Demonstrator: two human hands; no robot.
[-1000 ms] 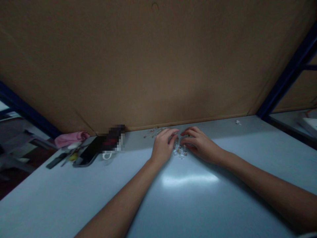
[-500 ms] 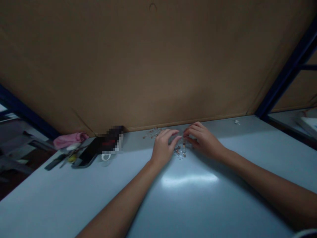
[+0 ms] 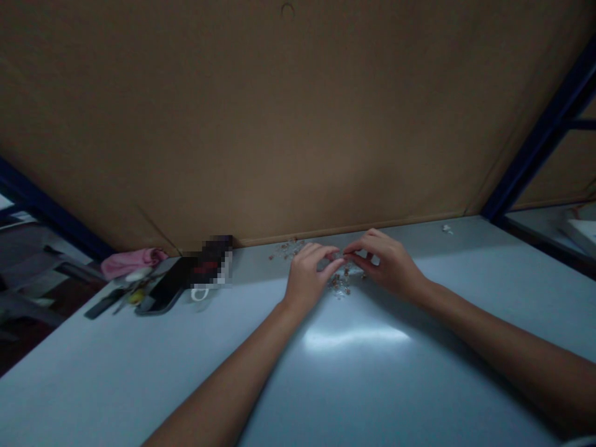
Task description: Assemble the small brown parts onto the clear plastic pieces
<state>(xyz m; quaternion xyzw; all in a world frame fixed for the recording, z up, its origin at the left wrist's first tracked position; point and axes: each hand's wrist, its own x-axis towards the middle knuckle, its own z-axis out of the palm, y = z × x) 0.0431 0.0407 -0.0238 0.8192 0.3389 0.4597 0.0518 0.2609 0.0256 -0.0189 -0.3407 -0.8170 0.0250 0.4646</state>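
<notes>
While the left hand (image 3: 310, 271) and right hand (image 3: 387, 261) curl nearly tip to tip, any grip too small to tell, handling appears unfinished: 1 pile of clear bits (image 3: 339, 285) lies loose beneath them, 1 cluster (image 3: 284, 249) leftward by the back edge of the bench (image 3: 395, 388).

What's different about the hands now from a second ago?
The right hand has drawn its thumb and fingertips together, close to the left hand's, uncovering more of the table beside the small clear pieces. The left hand has stretched its thumb toward the right hand. Anything pinched is too small to tell. The pink cloth and black phone stayed put.
</notes>
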